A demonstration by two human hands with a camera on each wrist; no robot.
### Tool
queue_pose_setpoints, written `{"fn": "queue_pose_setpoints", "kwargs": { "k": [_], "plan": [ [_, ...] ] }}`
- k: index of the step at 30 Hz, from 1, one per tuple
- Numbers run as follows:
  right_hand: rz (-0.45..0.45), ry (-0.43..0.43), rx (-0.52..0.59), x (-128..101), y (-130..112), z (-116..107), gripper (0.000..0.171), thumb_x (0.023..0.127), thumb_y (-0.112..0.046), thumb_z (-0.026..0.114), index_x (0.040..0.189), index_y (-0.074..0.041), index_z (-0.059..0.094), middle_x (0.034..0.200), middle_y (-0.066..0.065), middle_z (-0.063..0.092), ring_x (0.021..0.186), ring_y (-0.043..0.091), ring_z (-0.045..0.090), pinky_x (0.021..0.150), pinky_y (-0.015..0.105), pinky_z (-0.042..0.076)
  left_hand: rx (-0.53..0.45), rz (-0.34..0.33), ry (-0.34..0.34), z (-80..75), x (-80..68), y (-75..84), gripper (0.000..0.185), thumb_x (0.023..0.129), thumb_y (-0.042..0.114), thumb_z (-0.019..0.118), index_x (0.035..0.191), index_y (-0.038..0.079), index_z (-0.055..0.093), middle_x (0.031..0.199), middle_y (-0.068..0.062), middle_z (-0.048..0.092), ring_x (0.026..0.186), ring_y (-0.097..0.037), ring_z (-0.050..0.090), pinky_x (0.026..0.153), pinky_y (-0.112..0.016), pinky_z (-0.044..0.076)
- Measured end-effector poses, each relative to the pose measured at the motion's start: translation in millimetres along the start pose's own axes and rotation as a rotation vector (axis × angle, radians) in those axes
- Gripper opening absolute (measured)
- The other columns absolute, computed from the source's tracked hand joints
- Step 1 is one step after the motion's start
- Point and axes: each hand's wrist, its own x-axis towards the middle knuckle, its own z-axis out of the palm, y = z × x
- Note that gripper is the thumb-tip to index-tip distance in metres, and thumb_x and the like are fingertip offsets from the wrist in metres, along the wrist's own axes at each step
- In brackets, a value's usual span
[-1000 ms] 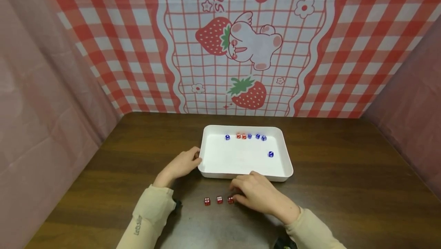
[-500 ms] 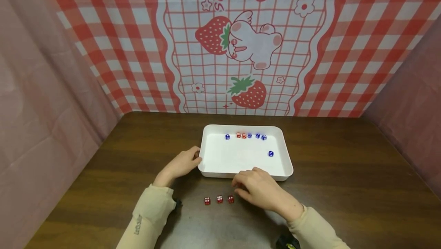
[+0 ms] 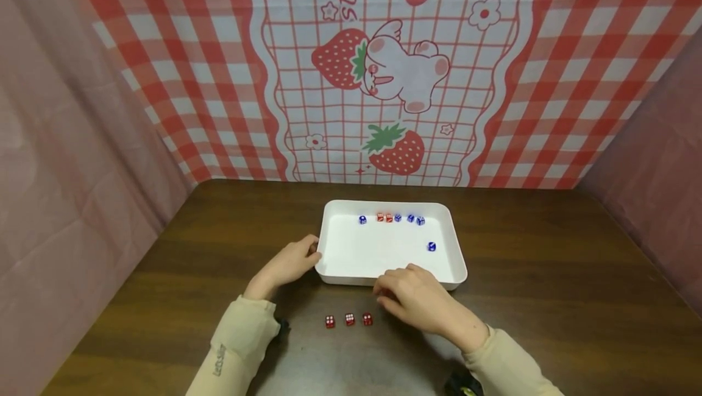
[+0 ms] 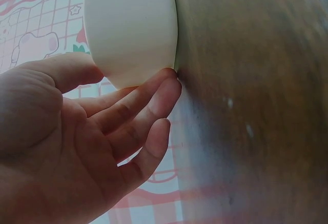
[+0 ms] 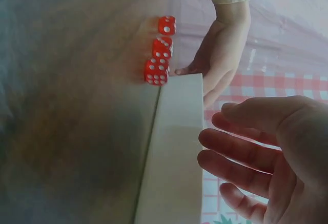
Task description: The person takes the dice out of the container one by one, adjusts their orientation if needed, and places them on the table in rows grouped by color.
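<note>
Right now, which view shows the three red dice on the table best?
The right wrist view: the red dice are large there, pips clear, lined up beside the tray. The head view shows them small, before the tray. The left wrist view shows none.

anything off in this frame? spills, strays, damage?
Nothing looks damaged or spilled. One blue die sits apart from the row of dice along the far wall of the white tray. Three red dice stand lined up on the table, outside the tray.
</note>
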Motion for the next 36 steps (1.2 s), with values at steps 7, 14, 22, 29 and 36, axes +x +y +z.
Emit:
{"fn": "queue_pose_setpoints", "kwargs": {
  "k": [7,14,22,29,36],
  "plan": [
    [-0.030,0.018,-0.035,6.5,6.6,-8.4,0.005,0.078,-0.022,0.067,0.080,-0.020,0.063,0.074,-0.011,0.059,0.065,0.003,0.054,0.063,0.027,0.040,0.000,-0.006,-0.001,-0.5,-0.5,0.2,0.023,0.089,0.015,0.052,0.108,0.003,0.053,0.081,-0.002,0.057,0.068,-0.013,0.048,0.063,-0.028,0.039],
    [-0.015,0.020,-0.076,13.7,17.9,-15.4,0.008,0.078,-0.019,0.066,0.086,-0.018,0.064,0.073,-0.010,0.060,0.063,0.004,0.052,0.065,0.029,0.042,0.001,-0.011,-0.001,-1.4,-1.3,0.3,0.023,0.089,0.015,0.052,0.109,0.003,0.053,0.082,-0.002,0.058,0.068,-0.013,0.048,0.063,-0.028,0.039],
    [-0.005,0.004,-0.103,19.4,28.4,-19.4,0.011,0.079,-0.018,0.065,0.089,-0.016,0.065,0.075,-0.009,0.061,0.069,0.006,0.057,0.068,0.031,0.043,-0.005,-0.004,-0.007,-2.0,-0.7,0.7,0.023,0.089,0.015,0.052,0.109,0.002,0.053,0.081,-0.002,0.056,0.067,-0.013,0.047,0.062,-0.027,0.038],
    [0.007,0.005,-0.089,26.5,38.4,-19.2,0.007,0.079,-0.016,0.063,0.086,-0.017,0.066,0.076,-0.009,0.061,0.065,0.004,0.053,0.067,0.031,0.043,-0.016,-0.011,-0.017,-1.0,0.3,-1.4,0.024,0.090,0.014,0.051,0.111,0.002,0.052,0.082,-0.003,0.057,0.066,-0.013,0.046,0.061,-0.027,0.038],
    [0.006,-0.019,-0.111,32.1,47.4,-18.7,0.007,0.079,-0.017,0.063,0.085,-0.018,0.066,0.078,-0.008,0.062,0.064,0.006,0.053,0.063,0.031,0.043,-0.019,0.007,-0.010,-1.2,-0.5,-0.8,0.022,0.089,0.013,0.051,0.108,0.002,0.052,0.079,-0.002,0.055,0.064,-0.013,0.046,0.059,-0.027,0.037]
  ]
}}
